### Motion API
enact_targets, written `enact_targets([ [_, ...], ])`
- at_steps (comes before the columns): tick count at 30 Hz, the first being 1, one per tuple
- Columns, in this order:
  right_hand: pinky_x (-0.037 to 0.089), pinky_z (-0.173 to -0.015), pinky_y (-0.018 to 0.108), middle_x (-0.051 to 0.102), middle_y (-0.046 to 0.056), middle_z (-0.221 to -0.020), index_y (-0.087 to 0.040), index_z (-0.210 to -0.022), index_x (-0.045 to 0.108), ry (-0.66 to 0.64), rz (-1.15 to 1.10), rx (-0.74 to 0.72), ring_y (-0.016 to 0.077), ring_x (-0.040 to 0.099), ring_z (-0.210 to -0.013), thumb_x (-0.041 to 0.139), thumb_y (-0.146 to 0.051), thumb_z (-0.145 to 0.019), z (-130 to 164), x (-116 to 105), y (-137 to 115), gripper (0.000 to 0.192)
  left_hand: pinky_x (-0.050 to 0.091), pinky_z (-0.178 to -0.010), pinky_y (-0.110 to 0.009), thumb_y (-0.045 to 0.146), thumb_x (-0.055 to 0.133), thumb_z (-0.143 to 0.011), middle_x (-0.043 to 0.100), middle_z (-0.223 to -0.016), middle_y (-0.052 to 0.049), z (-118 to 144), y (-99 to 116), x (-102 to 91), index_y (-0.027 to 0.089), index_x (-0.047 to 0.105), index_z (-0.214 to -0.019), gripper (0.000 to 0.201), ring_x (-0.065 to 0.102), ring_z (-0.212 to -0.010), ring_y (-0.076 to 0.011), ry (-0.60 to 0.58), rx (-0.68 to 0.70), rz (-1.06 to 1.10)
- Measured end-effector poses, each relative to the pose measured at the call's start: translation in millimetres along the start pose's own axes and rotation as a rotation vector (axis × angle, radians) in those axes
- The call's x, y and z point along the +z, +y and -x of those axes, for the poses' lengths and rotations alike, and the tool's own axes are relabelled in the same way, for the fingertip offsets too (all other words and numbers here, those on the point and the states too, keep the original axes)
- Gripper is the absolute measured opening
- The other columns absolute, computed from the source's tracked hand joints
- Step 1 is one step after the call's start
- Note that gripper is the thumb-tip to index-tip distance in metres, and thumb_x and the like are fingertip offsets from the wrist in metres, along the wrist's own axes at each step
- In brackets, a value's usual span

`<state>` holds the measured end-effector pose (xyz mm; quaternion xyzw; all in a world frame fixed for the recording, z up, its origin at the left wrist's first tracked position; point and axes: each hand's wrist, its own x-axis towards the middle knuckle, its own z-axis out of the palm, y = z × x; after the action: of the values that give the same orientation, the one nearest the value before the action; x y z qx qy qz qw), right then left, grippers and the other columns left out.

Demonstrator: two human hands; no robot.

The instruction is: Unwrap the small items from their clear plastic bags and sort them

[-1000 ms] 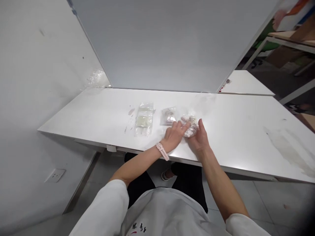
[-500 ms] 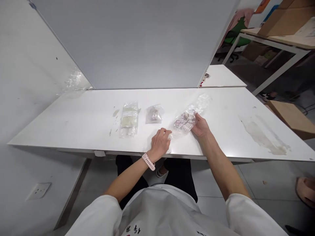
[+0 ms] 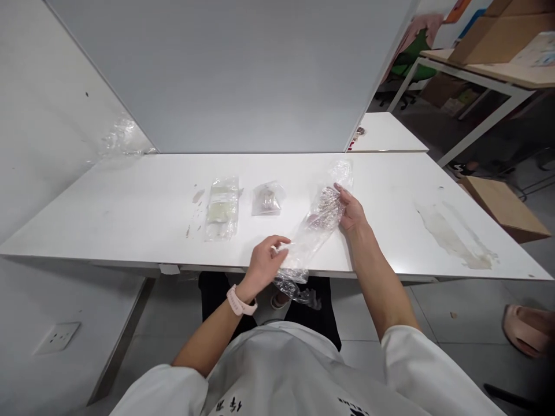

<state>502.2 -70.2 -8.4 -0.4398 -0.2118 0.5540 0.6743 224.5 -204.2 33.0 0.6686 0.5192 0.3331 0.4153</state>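
Note:
Clear crinkly plastic wrap runs slantwise over the white table, and its near end hangs over the front edge. Inside its upper part shows a small pinkish-brown item whose kind I cannot make out. My right hand grips the wrapped bundle from the right, thumb side uppermost. At the wrap's lower left, my left hand has its fingers curled at the plastic edge, index finger stretched out above the thumb. A clear bag holding a small pale pinkish item lies left of the bundle. Farther left is a flat bag with yellow-green contents.
A tall grey panel stands along the back of the table. Crumpled clear plastic lies in the back left corner. Greyish smears mark the right side. Cardboard boxes stand beyond the right edge.
The wrap has been opened out toward me, and a length of it now drapes over the front edge. My left hand has moved slightly left and turned; the bundle stands more upright in my right hand.

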Motion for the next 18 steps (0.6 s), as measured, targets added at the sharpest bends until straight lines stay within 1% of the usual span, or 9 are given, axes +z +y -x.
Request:
enact_targets([
  [2,0.062,-0.085,0.035,0.075,0.003,-0.099,-0.023,-0.101,0.07,0.014,0.028,-0.014,0.021,0.071,-0.096,0.076,-0.035,-0.079,1,-2,-1,0.026,0.04,-0.053,-0.022,0.023,0.056,-0.09,0.06,-0.096,-0.002,-2,-14,-10.3,0.019,0.067,-0.11,0.022,0.046,-0.054,-0.0066,0.061,-0.055,-0.042],
  [3,0.061,-0.088,0.035,0.075,0.003,-0.103,-0.023,-0.101,0.07,0.016,0.045,-0.022,0.0212,0.07,-0.1,0.077,-0.035,-0.078,3,-2,0,0.028,0.045,-0.057,-0.024,0.024,0.055,-0.092,0.061,-0.101,-0.003,-3,-19,-13.9,0.02,0.066,-0.113,0.024,0.052,-0.059,-0.0089,0.104,-0.039,-0.121],
  [5,0.059,-0.093,0.033,0.074,0.003,-0.113,-0.023,-0.103,0.071,0.006,0.081,-0.046,0.0216,0.068,-0.11,0.08,-0.035,-0.075,6,0,1,0.032,0.052,-0.078,-0.034,0.022,0.052,-0.094,0.062,-0.117,-0.008,-3,-22,-16.3,0.02,0.063,-0.12,0.028,0.063,-0.088,-0.0187,0.2,0.079,-0.357],
  [7,0.057,-0.097,0.033,0.072,0.003,-0.122,-0.023,-0.104,0.072,-0.009,0.106,-0.069,0.0218,0.064,-0.119,0.082,-0.036,-0.074,11,3,2,0.035,0.049,-0.097,-0.044,0.021,0.051,-0.096,0.059,-0.13,-0.011,-5,-13,-10.7,0.02,0.06,-0.125,0.03,0.057,-0.117,-0.0272,0.244,0.222,-0.564],
  [9,0.055,-0.099,0.033,0.069,0.003,-0.129,-0.025,-0.105,0.071,-0.04,0.109,-0.086,0.0218,0.06,-0.125,0.081,-0.041,-0.075,16,6,2,0.035,0.046,-0.102,-0.047,0.026,0.055,-0.097,0.058,-0.136,-0.012,-12,4,3.2,0.02,0.058,-0.127,0.031,0.051,-0.126,-0.0299,0.187,0.316,-0.666],
  [12,0.054,-0.101,0.037,0.065,0.001,-0.135,-0.028,-0.105,0.069,-0.084,0.062,-0.12,0.0221,0.055,-0.131,0.071,-0.053,-0.082,20,5,-3,0.034,0.048,-0.096,-0.047,0.04,0.064,-0.093,0.057,-0.136,-0.014,-28,30,30.3,0.019,0.054,-0.129,0.043,0.052,-0.123,-0.0318,-0.023,0.378,-0.753],
  [13,0.053,-0.101,0.039,0.064,0.0,-0.136,-0.029,-0.105,0.068,-0.086,0.045,-0.138,0.0221,0.054,-0.133,0.067,-0.057,-0.085,20,3,-6,0.035,0.049,-0.094,-0.046,0.04,0.067,-0.091,0.058,-0.133,-0.015,-33,36,38.1,0.018,0.054,-0.127,0.044,0.053,-0.121,-0.0324,-0.089,0.382,-0.789],
  [15,0.052,-0.101,0.041,0.063,-0.001,-0.137,-0.03,-0.105,0.067,-0.067,0.021,-0.173,0.0221,0.052,-0.135,0.058,-0.064,-0.087,20,-2,-12,0.039,0.05,-0.088,-0.043,0.031,0.069,-0.09,0.062,-0.121,-0.014,-39,40,48.7,0.017,0.057,-0.119,0.034,0.056,-0.112,-0.0311,-0.182,0.369,-0.848],
  [18,0.052,-0.101,0.043,0.065,-0.001,-0.135,-0.031,-0.104,0.066,-0.052,-0.014,-0.19,0.022,0.053,-0.135,0.053,-0.065,-0.088,19,-9,-17,0.04,0.049,-0.084,-0.039,0.014,0.064,-0.089,0.065,-0.105,-0.009,-39,35,50.4,0.018,0.062,-0.104,0.015,0.06,-0.101,-0.0262,-0.269,0.324,-0.813],
])
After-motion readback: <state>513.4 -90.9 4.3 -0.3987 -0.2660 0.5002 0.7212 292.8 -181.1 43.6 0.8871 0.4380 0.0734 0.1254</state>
